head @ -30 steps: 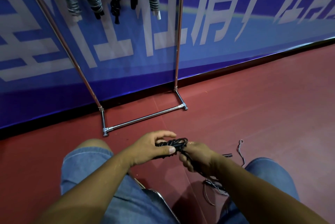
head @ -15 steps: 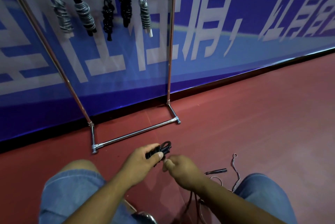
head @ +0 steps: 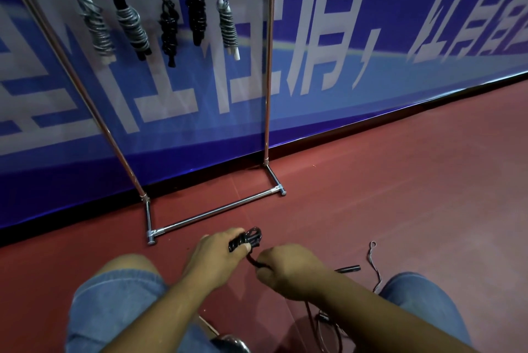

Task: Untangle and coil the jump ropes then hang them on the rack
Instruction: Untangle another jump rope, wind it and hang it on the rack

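1. Landmark: the chrome rack [head: 217,211], standing on the red floor [head: 400,181] against a blue banner [head: 314,95].
2. Five coiled ropes [head: 169,29] hang high in the rack between its two uprights: two grey-wound at the left end, two black in the middle, one grey with a white handle at the right end.
3. The black jump rope [head: 248,238] is a partly wound bundle held just in front of the rack's base bar.
4. The left hand [head: 217,255] grips the bundle, thumb pressed over the coils.
5. The right hand [head: 288,269], close beside it, has fingers curled round the cord leading off the bundle.
6. A loose black handle [head: 348,268] and a thin grey cord [head: 373,255] with a looped end lie on the floor, in front of the rack and off its right foot.
7. Writing: large white characters on the banner, cropped and blurred; unreadable.
8. Denim shorts [head: 114,304] cover both knees.
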A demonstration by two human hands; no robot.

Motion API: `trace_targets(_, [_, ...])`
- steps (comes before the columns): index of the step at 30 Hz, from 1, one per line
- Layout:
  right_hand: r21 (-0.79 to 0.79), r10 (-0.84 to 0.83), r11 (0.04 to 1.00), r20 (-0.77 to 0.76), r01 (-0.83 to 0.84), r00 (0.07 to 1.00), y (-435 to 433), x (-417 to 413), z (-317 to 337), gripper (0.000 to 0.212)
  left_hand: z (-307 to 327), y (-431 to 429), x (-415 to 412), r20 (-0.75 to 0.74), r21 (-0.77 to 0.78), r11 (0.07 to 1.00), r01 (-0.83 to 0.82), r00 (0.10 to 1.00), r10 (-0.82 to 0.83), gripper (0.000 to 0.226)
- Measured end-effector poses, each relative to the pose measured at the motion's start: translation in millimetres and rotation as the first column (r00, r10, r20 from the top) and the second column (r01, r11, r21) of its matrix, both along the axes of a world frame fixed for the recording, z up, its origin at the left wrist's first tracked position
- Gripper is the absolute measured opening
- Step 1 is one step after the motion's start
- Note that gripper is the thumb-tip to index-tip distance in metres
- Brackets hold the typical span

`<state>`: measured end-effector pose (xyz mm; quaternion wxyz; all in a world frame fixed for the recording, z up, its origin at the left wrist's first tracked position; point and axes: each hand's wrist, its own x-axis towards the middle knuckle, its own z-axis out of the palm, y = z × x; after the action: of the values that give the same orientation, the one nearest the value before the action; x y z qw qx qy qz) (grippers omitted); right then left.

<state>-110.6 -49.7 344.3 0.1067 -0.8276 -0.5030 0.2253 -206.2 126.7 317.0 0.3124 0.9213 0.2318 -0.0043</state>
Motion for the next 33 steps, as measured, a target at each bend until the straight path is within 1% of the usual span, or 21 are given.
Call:
trace_targets(2, [0.019,0.059,0.998,0.041,-0.06,0.997,1,2,4,0.021,5,-2,-1,-0.069,0.101,0.989,0.112,0.992,-0.105,0.043])
trace_targets(3, [0.02,0.091,0.995,0.065,-0.093,0.994,1,3,7,0.019,9,-3,-1,-0.117,0.127,0.974,0.19,0.977,-0.176,0.038])
trace_targets(4, [0.013,0.12,0.993,0.078,-0.121,0.99,1,5,9,0.021,15,-4,0,-0.159,0.115,0.954,0.277,0.953,-0.257,0.031])
trace_targets(5, [-0.002,0.141,0.99,0.075,-0.141,0.987,0,8,12,0.023,20,-3,1,-0.203,0.073,0.932,0.355,0.92,-0.335,0.024])
trace_targets(7, [-0.015,0.152,0.988,0.044,-0.152,0.987,-2,14,14,0.025,32,1,1,-0.276,-0.048,0.889,0.455,0.85,-0.449,0.019])
trace_targets(9, [0.003,0.123,0.992,-0.003,-0.123,0.992,-4,19,12,0.026,37,6,1,-0.302,-0.206,0.857,0.472,0.802,-0.515,0.021])
trace_targets(11, [0.016,0.102,0.995,-0.05,-0.102,0.994,-6,22,8,0.031,39,7,-2,-0.281,-0.355,0.819,0.451,0.784,-0.554,0.024])
trace_targets(12, [0.015,0.098,0.995,-0.074,-0.097,0.992,-7,21,6,0.034,39,6,-4,-0.266,-0.406,0.796,0.448,0.775,-0.573,0.026])
trace_targets(14, [0.026,0.092,0.996,-0.146,-0.089,0.985,-8,20,3,0.034,37,3,-8,-0.232,-0.46,0.769,0.443,0.776,-0.586,0.029])
trace_targets(16, [0.06,0.066,0.997,-0.222,-0.054,0.973,-12,21,1,0.03,35,3,-11,-0.193,-0.478,0.775,0.414,0.811,-0.552,0.031])
trace_targets(19, [0.119,-0.003,0.992,-0.348,0.047,0.937,-18,26,-4,0.022,36,5,-20,-0.129,-0.512,0.772,0.378,0.854,-0.504,0.032])
trace_targets(21, [0.141,-0.049,0.984,-0.394,0.113,0.918,-21,30,-10,0.017,39,4,-25,-0.099,-0.524,0.765,0.375,0.865,-0.492,0.033])
trace_targets(24, [0.147,-0.09,0.977,-0.378,0.156,0.921,-23,35,-16,0.013,42,-2,-24,-0.074,-0.548,0.747,0.377,0.867,-0.492,0.035])
trace_targets(27, [0.146,-0.132,0.972,-0.317,0.186,0.939,-23,37,-13,0.012,45,-8,-21,-0.069,-0.537,0.755,0.377,0.872,-0.485,0.036])
trace_targets(31, [0.174,-0.148,0.966,-0.228,0.19,0.962,-17,34,-5,0.013,42,-11,-18,-0.099,-0.467,0.804,0.369,0.881,-0.462,0.036])
trace_targets(33, [0.21,-0.147,0.958,-0.226,0.196,0.963,-16,32,-4,0.013,40,-10,-17,-0.112,-0.429,0.827,0.364,0.887,-0.448,0.036])
